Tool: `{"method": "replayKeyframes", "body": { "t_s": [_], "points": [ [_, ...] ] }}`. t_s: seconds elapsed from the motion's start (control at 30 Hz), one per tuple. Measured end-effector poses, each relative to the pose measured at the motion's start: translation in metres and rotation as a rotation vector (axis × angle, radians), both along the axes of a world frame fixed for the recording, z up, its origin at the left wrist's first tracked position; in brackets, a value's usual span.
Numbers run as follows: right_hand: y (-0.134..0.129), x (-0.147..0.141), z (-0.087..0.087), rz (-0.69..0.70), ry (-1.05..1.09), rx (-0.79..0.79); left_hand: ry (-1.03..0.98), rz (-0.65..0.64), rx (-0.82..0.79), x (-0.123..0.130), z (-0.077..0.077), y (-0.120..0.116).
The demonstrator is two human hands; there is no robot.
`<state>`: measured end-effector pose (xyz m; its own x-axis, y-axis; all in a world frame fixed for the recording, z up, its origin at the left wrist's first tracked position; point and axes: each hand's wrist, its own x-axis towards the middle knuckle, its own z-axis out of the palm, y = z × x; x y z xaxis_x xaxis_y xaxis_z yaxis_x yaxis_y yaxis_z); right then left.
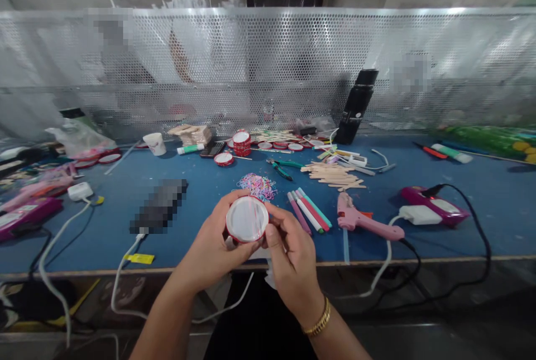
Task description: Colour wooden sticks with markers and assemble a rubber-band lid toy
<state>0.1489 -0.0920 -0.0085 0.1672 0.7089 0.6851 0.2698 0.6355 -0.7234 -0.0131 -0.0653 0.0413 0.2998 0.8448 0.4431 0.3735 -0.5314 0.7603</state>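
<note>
A round jar lid (246, 219) with a white face and a red rim is held up over the table's front edge, its face tilted toward me. My left hand (220, 237) wraps round its left side, thumb along the lower rim. At the right rim, the thumb and fingers of my right hand (288, 243) pinch the edge. Faint pinkish lines run across the lid's face; I cannot make out what they are. Just beyond the lid lies a pile of coloured rubber bands (257, 185). Several marker pens (309, 210) lie to the right of my hands.
A pink glue gun (368, 221), a purple power strip (452, 214) and wooden sticks (333, 174) are on the right. Behind are pliers (285, 168), stacked lids (242, 145), a paper cup (154, 144) and a black bottle (358, 106). A cabled phone (161, 206) lies left.
</note>
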Motion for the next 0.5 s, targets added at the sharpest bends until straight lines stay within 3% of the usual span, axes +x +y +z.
{"method": "replayKeyframes", "body": {
  "t_s": [0.3, 0.5],
  "points": [
    [-0.003, -0.002, -0.014, 0.019, -0.071, -0.039, 0.041, 0.047, 0.009, -0.006, -0.011, 0.003],
    [0.011, 0.013, 0.0, -0.044, -0.166, -0.007, 0.025, 0.118, 0.021, -0.007, -0.019, 0.005]
  ]
}}
